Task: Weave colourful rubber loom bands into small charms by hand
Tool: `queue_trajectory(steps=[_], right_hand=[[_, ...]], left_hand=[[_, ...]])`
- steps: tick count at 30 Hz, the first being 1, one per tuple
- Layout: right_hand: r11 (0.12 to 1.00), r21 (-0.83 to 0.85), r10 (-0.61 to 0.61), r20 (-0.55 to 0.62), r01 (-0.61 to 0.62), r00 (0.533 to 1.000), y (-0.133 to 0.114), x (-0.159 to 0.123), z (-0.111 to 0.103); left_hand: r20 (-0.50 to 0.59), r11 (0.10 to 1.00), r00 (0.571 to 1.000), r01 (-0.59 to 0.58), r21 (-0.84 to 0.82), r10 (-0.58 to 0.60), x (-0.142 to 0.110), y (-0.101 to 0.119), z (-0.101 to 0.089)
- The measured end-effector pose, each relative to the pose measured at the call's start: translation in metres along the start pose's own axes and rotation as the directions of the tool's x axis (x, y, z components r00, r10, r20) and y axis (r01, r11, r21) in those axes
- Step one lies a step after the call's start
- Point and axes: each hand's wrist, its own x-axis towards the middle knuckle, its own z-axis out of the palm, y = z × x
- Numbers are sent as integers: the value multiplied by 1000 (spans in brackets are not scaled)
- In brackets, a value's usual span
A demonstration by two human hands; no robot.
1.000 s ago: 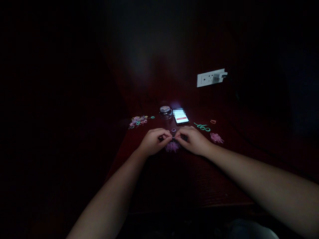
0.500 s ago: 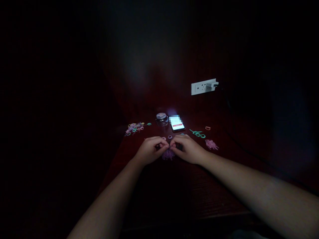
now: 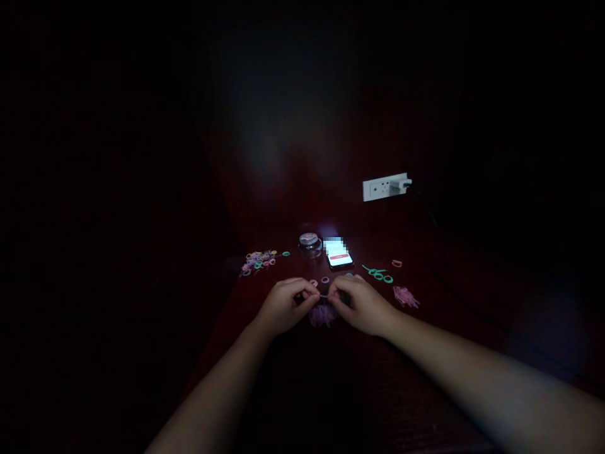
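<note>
In a very dark scene, my left hand (image 3: 286, 306) and my right hand (image 3: 360, 304) meet over a dark red table (image 3: 378, 384). Both pinch the ends of a thin elastic band (image 3: 324, 296) stretched between their fingertips. A pink bundle of small bands (image 3: 323, 314) hangs just below the stretched band, between the two hands. Fingers of both hands are curled closed.
A lit phone (image 3: 338, 255) and a small clear jar (image 3: 309, 243) lie beyond the hands. Several loose coloured bands (image 3: 259, 261) sit at the left, a green band chain (image 3: 379, 274) and another pink bundle (image 3: 406, 296) at the right. A wall socket (image 3: 384, 187) holds a charger.
The view has tilted upward, so everything sits lower in the picture. My hands stay pinched together on the band, pulled slightly apart from half a second ago.
</note>
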Motion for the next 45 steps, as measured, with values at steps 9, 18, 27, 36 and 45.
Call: queue_trajectory(steps=[9, 18, 27, 36, 45], right_hand=[[999, 9, -34, 13, 34, 999, 3, 1, 3], [1000, 5, -28, 3, 28, 1000, 1, 0, -1], [999, -15, -32, 28, 32, 999, 4, 2, 1], [1000, -4, -28, 1, 28, 1000, 5, 2, -1], [997, 49, -54, -19, 55, 998, 4, 1, -2]], left_hand=[[25, 1000, 999, -21, -10, 21, 0, 3, 0], [2, 1000, 1000, -13, 26, 13, 0, 4, -3], [43, 999, 998, -34, 4, 34, 1, 7, -4], [85, 999, 996, -36, 28, 34, 1, 5, -6], [79, 1000, 997, -5, 10, 4, 1, 7, -7]])
